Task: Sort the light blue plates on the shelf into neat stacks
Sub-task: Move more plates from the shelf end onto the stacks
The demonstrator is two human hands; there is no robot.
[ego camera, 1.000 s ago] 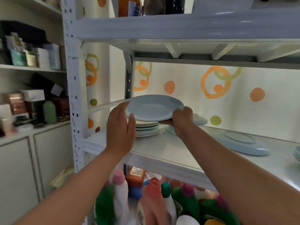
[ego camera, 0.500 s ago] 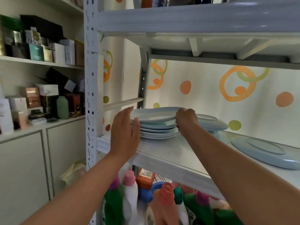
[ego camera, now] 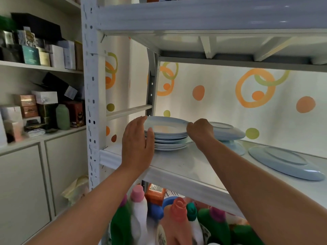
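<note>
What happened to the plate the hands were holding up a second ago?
The plate came down onto the stack. The left hand let go and lies flat by the stack's side; the right hand still pinches the plate's rim. The overturned plate on the right stayed put.

Left hand point(ego camera: 137, 144) flat against plate stack point(ego camera: 168, 134) on shelf point(ego camera: 177, 167); right hand point(ego camera: 200, 131) pinches top plate's rim. Upside-down plate point(ego camera: 284, 161) lies well apart.

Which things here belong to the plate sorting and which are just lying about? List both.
Job: stack of plates, top plate pinched by right hand, left hand against the stack, overturned plates behind, upside-down plate at right, shelf.
Lying about: bottles below, boxes, green bottle.
</note>
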